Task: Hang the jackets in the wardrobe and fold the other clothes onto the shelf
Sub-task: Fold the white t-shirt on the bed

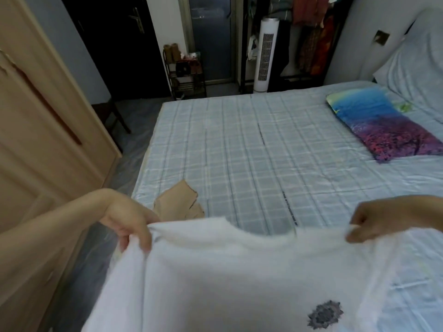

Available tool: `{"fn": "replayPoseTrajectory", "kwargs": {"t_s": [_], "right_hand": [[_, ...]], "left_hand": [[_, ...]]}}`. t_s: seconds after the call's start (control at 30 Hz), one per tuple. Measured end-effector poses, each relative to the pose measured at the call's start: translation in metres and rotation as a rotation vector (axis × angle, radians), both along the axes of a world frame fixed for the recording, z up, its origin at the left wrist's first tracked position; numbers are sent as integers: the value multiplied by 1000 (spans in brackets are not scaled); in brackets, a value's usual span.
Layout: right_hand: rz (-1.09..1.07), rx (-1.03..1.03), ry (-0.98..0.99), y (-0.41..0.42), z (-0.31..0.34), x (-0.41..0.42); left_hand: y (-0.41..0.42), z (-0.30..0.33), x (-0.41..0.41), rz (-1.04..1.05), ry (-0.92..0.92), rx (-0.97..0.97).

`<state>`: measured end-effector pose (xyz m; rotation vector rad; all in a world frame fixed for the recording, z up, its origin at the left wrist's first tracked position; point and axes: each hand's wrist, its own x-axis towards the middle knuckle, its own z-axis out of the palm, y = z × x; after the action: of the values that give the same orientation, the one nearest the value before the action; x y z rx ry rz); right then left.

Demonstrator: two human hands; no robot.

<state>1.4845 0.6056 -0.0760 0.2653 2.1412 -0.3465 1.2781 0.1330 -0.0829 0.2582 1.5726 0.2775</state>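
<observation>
While the white T-shirt [235,279] hangs spread out over the near edge of the bed [251,144], the left hand [127,219] pinches its left shoulder with curled fingers and the right hand [374,221] pinches the right shoulder the same way, so the neckline sags between them; the cloth is a little blurred. A small dark print [324,314] sits low on the shirt, towards its right side. Just beyond the left hand, near the bed's near left corner, a folded tan garment [181,201] lies on the checked sheet. A blue and purple pillow [381,123] rests by the bed's right edge, well apart from the shirt. Along the left stands a light wooden wardrobe [40,121], its doors closed. Past the far edge of the bed are a white tower fan [265,53], a small dark rack [187,75] and hanging clothes [311,32]
</observation>
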Motion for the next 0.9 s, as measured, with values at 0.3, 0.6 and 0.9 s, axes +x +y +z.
{"fn": "replayPoseTrajectory", "kwargs": {"t_s": [0.3,0.6,0.9], "right_hand": [[-206,142,477,-4,-148,-103],[-294,178,348,33,-272,-196],[-567,131,763,61,-300,-335]], "left_hand": [[58,-157,-77,79,948,-109],[79,-285,-177,193,825,-199],[120,-321,-307,670,1091,59]]}}
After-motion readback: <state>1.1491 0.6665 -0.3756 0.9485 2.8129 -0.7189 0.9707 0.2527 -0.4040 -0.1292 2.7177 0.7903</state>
